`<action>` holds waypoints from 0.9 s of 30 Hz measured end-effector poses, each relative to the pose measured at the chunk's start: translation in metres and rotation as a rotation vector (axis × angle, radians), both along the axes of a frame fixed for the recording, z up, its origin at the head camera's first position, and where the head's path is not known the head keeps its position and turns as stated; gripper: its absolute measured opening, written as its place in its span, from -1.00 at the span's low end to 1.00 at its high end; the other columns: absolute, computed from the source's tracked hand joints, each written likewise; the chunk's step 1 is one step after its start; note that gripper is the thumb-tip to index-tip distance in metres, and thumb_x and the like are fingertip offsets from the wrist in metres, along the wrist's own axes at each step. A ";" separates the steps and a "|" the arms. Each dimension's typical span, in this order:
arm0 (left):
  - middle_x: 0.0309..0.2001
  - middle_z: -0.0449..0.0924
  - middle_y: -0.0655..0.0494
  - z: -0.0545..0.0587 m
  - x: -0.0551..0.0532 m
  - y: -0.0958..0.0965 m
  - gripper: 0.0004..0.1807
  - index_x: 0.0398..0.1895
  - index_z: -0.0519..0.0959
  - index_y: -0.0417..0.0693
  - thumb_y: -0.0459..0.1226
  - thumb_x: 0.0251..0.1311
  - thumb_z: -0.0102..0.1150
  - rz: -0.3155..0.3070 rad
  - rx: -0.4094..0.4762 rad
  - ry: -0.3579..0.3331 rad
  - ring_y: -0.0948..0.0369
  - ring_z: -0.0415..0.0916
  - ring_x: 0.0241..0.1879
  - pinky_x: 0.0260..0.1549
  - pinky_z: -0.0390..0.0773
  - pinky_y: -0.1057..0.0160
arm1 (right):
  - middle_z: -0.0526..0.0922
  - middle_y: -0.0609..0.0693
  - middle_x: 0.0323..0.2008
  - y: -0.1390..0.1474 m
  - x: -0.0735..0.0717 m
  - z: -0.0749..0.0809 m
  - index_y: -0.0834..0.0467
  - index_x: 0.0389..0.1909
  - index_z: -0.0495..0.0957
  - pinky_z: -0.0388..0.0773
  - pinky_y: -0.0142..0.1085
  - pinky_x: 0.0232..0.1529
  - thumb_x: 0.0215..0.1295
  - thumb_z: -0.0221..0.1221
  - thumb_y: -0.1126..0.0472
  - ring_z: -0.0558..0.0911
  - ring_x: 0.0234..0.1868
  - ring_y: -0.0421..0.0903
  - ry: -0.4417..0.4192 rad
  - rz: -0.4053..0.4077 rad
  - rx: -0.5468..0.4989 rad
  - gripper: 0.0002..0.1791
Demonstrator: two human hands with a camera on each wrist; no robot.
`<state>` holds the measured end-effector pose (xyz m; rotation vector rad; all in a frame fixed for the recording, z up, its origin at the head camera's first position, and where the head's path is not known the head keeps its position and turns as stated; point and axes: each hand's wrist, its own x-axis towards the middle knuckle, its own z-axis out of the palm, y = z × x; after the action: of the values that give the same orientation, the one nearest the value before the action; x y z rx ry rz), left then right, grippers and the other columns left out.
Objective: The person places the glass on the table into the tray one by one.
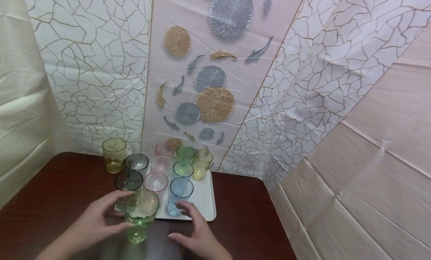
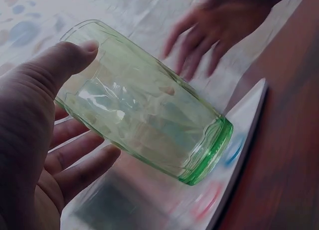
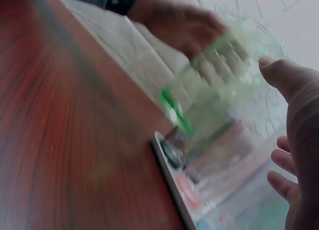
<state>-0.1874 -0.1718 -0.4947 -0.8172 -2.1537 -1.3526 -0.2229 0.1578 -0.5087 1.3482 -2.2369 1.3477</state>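
Note:
My left hand [image 1: 91, 220] grips a clear green drinking glass [image 1: 138, 219] by its side, above the table in front of the tray. In the left wrist view, the thumb presses on the glass [image 2: 144, 110] near its rim and the fingers curl behind it. The glass appears empty. My right hand [image 1: 198, 228] is apart from the glass, its thumb and fingers spread and holding nothing. Nearest to the right hand is a blue glass [image 1: 182, 189] on the white tray [image 1: 206, 200]. The right wrist view shows the held glass [image 3: 214, 85] blurred.
Several glasses crowd the tray: grey ones [image 1: 129, 181], pink ones [image 1: 156, 182], green ones [image 1: 183, 170] and a yellow one [image 1: 202, 164]. An amber glass [image 1: 114, 155] stands on the dark wooden table [image 1: 242, 215] left of the tray. Patterned cloth [image 1: 215, 76] hangs behind.

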 end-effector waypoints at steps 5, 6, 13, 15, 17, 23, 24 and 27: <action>0.18 0.61 0.11 -0.004 -0.007 0.033 -0.18 0.34 0.51 -0.03 -0.11 -0.03 0.65 -0.049 -0.057 0.039 0.27 0.61 0.06 -0.06 0.69 0.37 | 0.42 0.09 0.44 -0.015 0.001 0.009 0.13 0.60 0.12 0.50 -0.06 0.34 0.12 0.53 0.30 0.48 0.37 0.06 -0.095 0.090 -0.033 0.07; 0.19 0.61 0.10 -0.004 -0.008 0.037 -0.19 0.35 0.50 -0.04 -0.11 -0.01 0.64 -0.073 -0.058 0.035 0.24 0.61 0.07 -0.06 0.69 0.36 | 0.42 0.10 0.44 -0.016 0.002 0.010 0.12 0.61 0.09 0.51 -0.06 0.33 0.11 0.53 0.32 0.49 0.36 0.07 -0.118 0.106 -0.041 0.10; 0.23 0.59 0.12 -0.004 -0.007 0.054 -0.20 0.34 0.52 0.02 0.00 0.00 0.61 -0.053 -0.134 0.082 0.20 0.55 0.14 -0.05 0.72 0.18 | 0.49 0.17 0.38 -0.016 0.004 0.012 0.07 0.62 0.07 0.58 -0.06 0.26 0.08 0.52 0.40 0.56 0.29 0.11 -0.229 0.151 -0.081 0.14; 0.24 0.59 0.13 -0.004 -0.006 0.055 -0.20 0.34 0.52 0.02 -0.01 0.01 0.60 -0.052 -0.147 0.086 0.20 0.55 0.14 -0.05 0.72 0.18 | 0.51 0.18 0.36 -0.015 0.006 0.013 0.06 0.61 0.09 0.59 -0.06 0.24 0.08 0.53 0.40 0.58 0.28 0.11 -0.235 0.146 -0.080 0.13; 0.25 0.58 0.18 -0.004 -0.005 0.055 -0.20 0.35 0.52 0.06 0.02 0.02 0.59 -0.029 -0.173 0.086 0.24 0.54 0.15 -0.04 0.71 0.17 | 0.51 0.19 0.35 -0.014 0.007 0.012 0.06 0.61 0.10 0.58 -0.06 0.25 0.08 0.53 0.38 0.58 0.27 0.12 -0.242 0.138 -0.076 0.12; 0.32 0.53 0.28 -0.011 -0.001 0.040 -0.17 0.41 0.49 0.19 0.04 0.02 0.59 0.040 -0.235 0.009 0.28 0.51 0.22 0.00 0.70 0.09 | 0.53 0.13 0.33 0.001 0.008 0.011 0.07 0.57 0.17 0.58 -0.06 0.25 0.09 0.55 0.28 0.59 0.26 0.11 -0.334 0.037 -0.077 0.06; 0.33 0.53 0.30 -0.013 0.000 0.034 -0.16 0.42 0.48 0.23 0.07 0.01 0.58 0.063 -0.252 -0.010 0.30 0.50 0.24 0.02 0.69 0.09 | 0.53 0.12 0.33 0.006 0.008 0.010 0.07 0.56 0.18 0.58 -0.06 0.25 0.09 0.55 0.26 0.59 0.25 0.10 -0.354 0.011 -0.082 0.05; 0.32 0.53 0.36 -0.022 0.002 0.015 -0.17 0.42 0.48 0.33 0.17 0.03 0.53 0.151 -0.318 -0.057 0.34 0.48 0.25 0.04 0.67 0.10 | 0.55 0.10 0.32 0.025 0.004 0.008 0.07 0.55 0.21 0.60 -0.05 0.23 0.08 0.56 0.24 0.60 0.24 0.11 -0.385 -0.064 -0.104 0.04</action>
<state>-0.1849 -0.1570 -0.5165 -0.7189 -2.4592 -0.9840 -0.2185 0.1833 -0.5009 1.0432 -2.3741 1.8003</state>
